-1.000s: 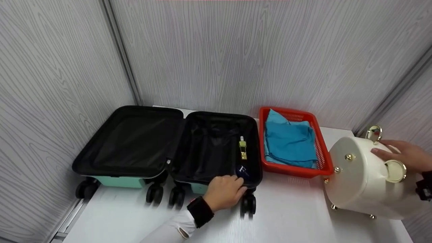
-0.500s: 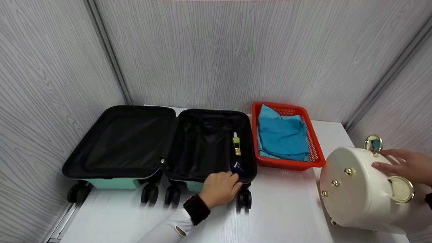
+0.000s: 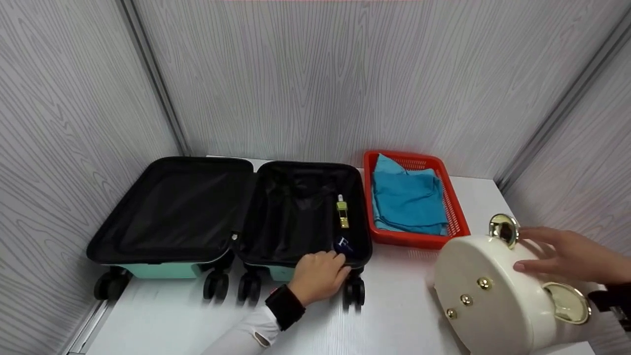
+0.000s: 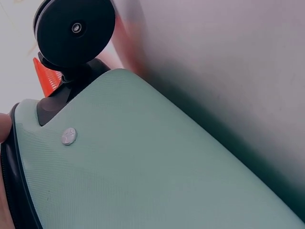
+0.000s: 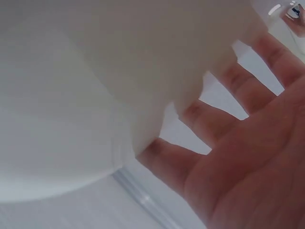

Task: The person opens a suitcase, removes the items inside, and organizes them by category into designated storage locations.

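An open mint-green suitcase (image 3: 162, 269) with black lining lies with both halves spread in the head view. My left hand (image 3: 319, 277) grips the near rim of its right half, fingers curled over the edge and their tips hidden. Inside that half are a yellow-green strap-like item (image 3: 342, 211) and a dark blue item marked F (image 3: 343, 245). At the right, my right hand (image 3: 567, 256) lies with straight, spread fingers against a cream-white rounded case (image 3: 485, 315) with gold rings and gold knobs. The right wrist view shows these fingers (image 5: 209, 121) touching its smooth surface.
A red plastic basket (image 3: 456, 209) holding folded blue cloths (image 3: 409, 197) stands between the suitcase and the back right of the white table (image 3: 389, 315). Grey wood-grain walls (image 3: 276, 74) enclose the back and sides. Black wheels (image 3: 216, 285) stick out along the suitcase's near side.
The cream-white case has shifted left and nearer, turning, with my right hand staying on it. My left hand keeps its place on the suitcase rim. The head view has shifted slightly.
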The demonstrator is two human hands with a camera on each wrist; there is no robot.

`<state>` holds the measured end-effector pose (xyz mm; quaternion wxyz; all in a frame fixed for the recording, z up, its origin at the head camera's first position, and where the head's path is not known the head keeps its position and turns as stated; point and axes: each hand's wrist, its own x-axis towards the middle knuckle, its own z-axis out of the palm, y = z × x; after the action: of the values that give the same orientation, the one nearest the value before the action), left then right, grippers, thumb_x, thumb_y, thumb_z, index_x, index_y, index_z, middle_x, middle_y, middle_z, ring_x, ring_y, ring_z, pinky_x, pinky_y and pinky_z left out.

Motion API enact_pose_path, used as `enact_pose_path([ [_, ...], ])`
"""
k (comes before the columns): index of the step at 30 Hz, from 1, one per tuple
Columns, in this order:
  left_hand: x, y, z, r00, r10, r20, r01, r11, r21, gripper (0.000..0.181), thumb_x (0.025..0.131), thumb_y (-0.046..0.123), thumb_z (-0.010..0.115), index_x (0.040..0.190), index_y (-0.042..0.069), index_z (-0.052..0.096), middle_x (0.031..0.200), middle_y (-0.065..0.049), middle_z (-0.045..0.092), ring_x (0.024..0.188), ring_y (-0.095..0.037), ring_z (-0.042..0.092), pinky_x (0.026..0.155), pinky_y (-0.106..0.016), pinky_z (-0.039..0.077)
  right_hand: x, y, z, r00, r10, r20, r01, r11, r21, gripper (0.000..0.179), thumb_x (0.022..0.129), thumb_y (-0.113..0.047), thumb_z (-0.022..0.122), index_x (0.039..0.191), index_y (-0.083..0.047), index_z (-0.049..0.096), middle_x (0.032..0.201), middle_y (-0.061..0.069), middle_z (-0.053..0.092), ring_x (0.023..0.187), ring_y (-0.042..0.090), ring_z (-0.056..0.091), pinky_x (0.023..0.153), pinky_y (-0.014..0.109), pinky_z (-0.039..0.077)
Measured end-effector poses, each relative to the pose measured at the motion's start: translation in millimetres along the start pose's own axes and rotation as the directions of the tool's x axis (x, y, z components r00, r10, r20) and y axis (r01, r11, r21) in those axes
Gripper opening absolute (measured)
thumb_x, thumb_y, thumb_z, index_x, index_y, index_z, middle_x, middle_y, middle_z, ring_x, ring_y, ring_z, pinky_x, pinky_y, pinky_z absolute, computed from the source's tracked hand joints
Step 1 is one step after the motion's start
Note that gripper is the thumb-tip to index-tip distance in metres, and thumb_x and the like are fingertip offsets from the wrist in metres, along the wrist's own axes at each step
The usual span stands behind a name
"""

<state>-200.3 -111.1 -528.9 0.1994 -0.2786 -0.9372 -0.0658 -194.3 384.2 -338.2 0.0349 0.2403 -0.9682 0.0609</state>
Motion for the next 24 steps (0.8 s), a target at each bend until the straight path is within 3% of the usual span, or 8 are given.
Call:
enact_pose_path([
  [4,-0.3,0.0,0.6,1.0,-0.005,0.004,0.005,1.0,-0.011,0.036,0.111,0.043,0.055,0.087,0.017,0.06,0.072,0.0,0.06,0.061,-0.019,0.06,0.048,-0.033,0.039,13.0,-27.5,1.0,0.996,-0.016,0.085,0.01,0.998,0.062,0.07,0.086,-0.034,0.093,0.141,0.001,0.067,0.137,0.025,0.072,0.124,0.047,0.068,0.098,0.056,0.058],
  [7,1.1,0.5,-0.2,1.0,-0.014,0.023,0.014,1.0,-0.028,0.036,0.111,0.045,0.055,0.088,0.018,0.061,0.073,0.0,0.061,0.063,-0.019,0.061,0.05,-0.034,0.042,22.2,-45.4,-0.8,0.99,0.001,0.143,-0.014,0.996,0.089,0.068,0.091,-0.04,0.088,0.142,-0.001,0.066,0.143,0.026,0.068,0.129,0.052,0.065,0.101,0.069,0.053],
  [9,3.4,1.2,-1.6,0.998,-0.031,0.054,0.033,0.998,-0.049,0.037,0.111,0.047,0.054,0.092,0.018,0.065,0.077,0.0,0.065,0.067,-0.02,0.064,0.053,-0.035,0.046,27.0,-55.2,-2.7,0.987,0.016,0.159,-0.028,0.997,0.077,0.068,0.092,-0.044,0.086,0.141,-0.001,0.066,0.142,0.026,0.068,0.127,0.05,0.067,0.102,0.068,0.053],
  [11,6.7,3.2,-5.6,0.994,-0.057,0.095,0.066,0.994,-0.087,0.038,0.11,0.05,0.054,0.099,0.017,0.07,0.085,-0.001,0.069,0.076,-0.021,0.067,0.061,-0.036,0.05,30.6,-62.2,-3.7,0.988,0.01,0.154,-0.02,0.998,0.063,0.063,0.092,-0.045,0.086,0.137,-0.004,0.068,0.134,0.019,0.072,0.115,0.035,0.072,0.097,0.057,0.057],
  [15,17.8,18.1,-22.3,0.988,-0.075,0.134,0.102,0.972,-0.212,0.04,0.107,0.052,0.061,0.114,0.016,0.075,0.105,-0.003,0.072,0.096,-0.021,0.067,0.079,-0.037,0.051,33.9,-68.7,-5.7,0.989,-0.022,0.146,0.013,0.998,0.064,0.056,0.093,-0.044,0.086,0.131,-0.007,0.069,0.123,0.009,0.074,0.099,0.017,0.067,0.086,0.041,0.058],
  [19,36.0,48.3,-44.3,0.992,0.046,0.116,-0.001,0.933,-0.359,0.035,0.106,0.048,0.066,0.117,0.017,0.076,0.11,0.001,0.073,0.1,-0.015,0.067,0.083,-0.03,0.049,38.7,-71.9,-11.2,0.981,-0.004,0.194,-0.011,0.997,0.075,0.057,0.095,-0.045,0.084,0.133,-0.005,0.069,0.122,0.01,0.075,0.101,0.02,0.069,0.088,0.044,0.059],
  [21,46.9,65.1,-52.8,0.984,0.132,0.118,-0.072,0.908,-0.412,0.034,0.107,0.047,0.065,0.117,0.017,0.076,0.109,0.003,0.075,0.1,-0.012,0.069,0.082,-0.026,0.05,44.1,-74.5,-14.6,0.973,0.022,0.231,-0.039,0.997,0.071,0.056,0.097,-0.047,0.08,0.132,-0.004,0.071,0.119,0.01,0.077,0.102,0.024,0.072,0.088,0.048,0.06],
  [24,62.9,88.9,-59.3,0.964,0.223,0.147,-0.136,0.883,-0.448,0.038,0.108,0.051,0.062,0.12,0.017,0.075,0.113,0.004,0.078,0.101,-0.009,0.072,0.082,-0.024,0.054,54.5,-78.8,-17.0,0.964,0.045,0.262,-0.061,0.997,0.052,0.044,0.101,-0.052,0.074,0.116,-0.01,0.075,0.101,0.002,0.077,0.089,0.018,0.07,0.077,0.043,0.058],
])
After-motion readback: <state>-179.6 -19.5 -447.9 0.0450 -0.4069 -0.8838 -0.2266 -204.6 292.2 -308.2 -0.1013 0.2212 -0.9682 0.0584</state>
